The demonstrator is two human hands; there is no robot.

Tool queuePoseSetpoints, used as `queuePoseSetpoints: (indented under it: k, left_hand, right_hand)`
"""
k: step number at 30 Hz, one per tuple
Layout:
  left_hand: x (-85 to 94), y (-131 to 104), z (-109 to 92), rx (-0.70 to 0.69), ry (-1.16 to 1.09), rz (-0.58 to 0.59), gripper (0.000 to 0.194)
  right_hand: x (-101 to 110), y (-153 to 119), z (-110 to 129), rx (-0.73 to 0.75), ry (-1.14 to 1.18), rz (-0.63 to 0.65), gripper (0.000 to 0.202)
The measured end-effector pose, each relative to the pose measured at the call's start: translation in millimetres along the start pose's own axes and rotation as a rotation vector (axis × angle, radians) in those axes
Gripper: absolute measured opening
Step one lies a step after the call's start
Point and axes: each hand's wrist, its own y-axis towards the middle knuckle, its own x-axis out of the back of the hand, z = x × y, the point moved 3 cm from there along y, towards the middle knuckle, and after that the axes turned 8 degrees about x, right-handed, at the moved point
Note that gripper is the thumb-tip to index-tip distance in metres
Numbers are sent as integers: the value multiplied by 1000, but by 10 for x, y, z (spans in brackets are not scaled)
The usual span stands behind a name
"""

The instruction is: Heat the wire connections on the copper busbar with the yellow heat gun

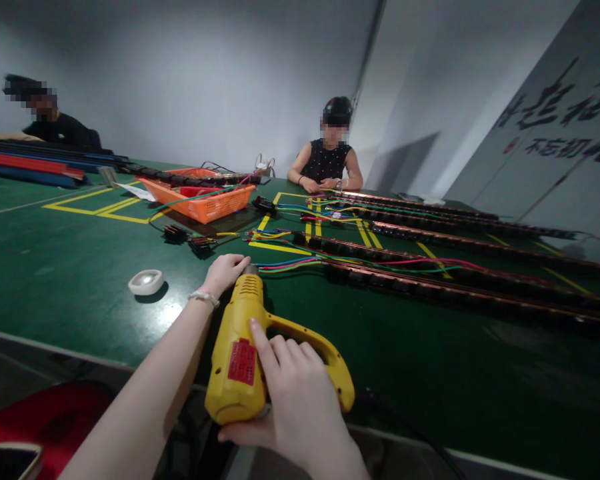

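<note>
My right hand (303, 393) is wrapped round a yellow heat gun (235, 327) with a red label, the index finger lying along its body. The gun points away from me over the near side of the green table. My left hand (226, 272) is closed just beyond the metal nozzle, fingertips pinched at the ends of several coloured wires (290, 265). The nozzle partly hides this grip. Those wires run right to a long copper-and-black bar (430, 291) lying on the table.
More long bars (455, 237) lie behind it. An orange basket (200, 203) holds wired parts; black connectors (200, 243) lie before it. A white oval dish (146, 283) is at left. A co-worker (330, 157) sits opposite, another person (63, 127) far left. The table (80, 280) has yellow tape lines.
</note>
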Motion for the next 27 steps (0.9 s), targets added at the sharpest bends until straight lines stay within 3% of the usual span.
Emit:
queuePoseSetpoints:
  k: [7,11,17,27]
  left_hand:
    - [3,-1,21,-16,-32,-17,48]
    - [5,-23,8,-34,-34,-25,47]
    - [13,-34,-9,-22,-39,-17,44]
    - [15,-39,-12,-9,-35,14,45]
  right_hand:
    - [5,13,-55,16,66,14,121]
    - [74,-58,-223,35,108,5,110]
    - [206,-221,-509,22,127,20,111]
    - [337,-444,-798,-125,10,-91,115]
